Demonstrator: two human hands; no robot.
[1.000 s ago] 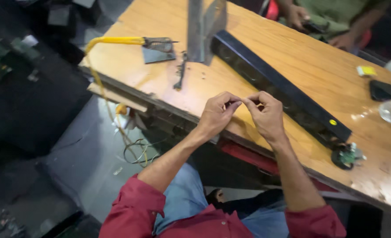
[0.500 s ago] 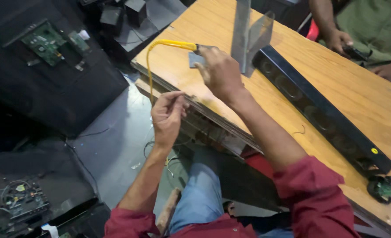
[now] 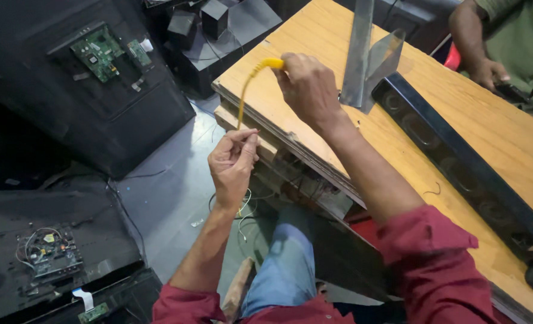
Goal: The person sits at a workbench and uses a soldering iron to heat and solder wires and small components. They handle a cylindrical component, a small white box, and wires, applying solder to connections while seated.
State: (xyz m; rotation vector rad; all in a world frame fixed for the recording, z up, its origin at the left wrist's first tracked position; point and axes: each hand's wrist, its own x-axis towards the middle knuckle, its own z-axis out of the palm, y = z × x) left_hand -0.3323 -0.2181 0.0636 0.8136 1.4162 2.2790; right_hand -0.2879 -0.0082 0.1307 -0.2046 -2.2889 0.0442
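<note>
Vs half a second back: right hand (image 3: 307, 90) has closed over the yellow tool handle (image 3: 271, 63) at the table (image 3: 488, 132) edge; metal tip now hidden under the hand. Left hand (image 3: 233, 162) sits about as before, below the table edge.

Black soundbar (image 3: 458, 162) runs diagonally, upper centre to lower right. Grey metal bracket (image 3: 368, 57) stands just right of the right hand.

Handle: upper centre of frame, long axis roughly horizontal, free end pointing left. Yellow cord (image 3: 242, 102) drops from it, near vertical, to the left hand.

Right fingers wrapped round the handle. Left fingers pinched together on the cord.
</note>
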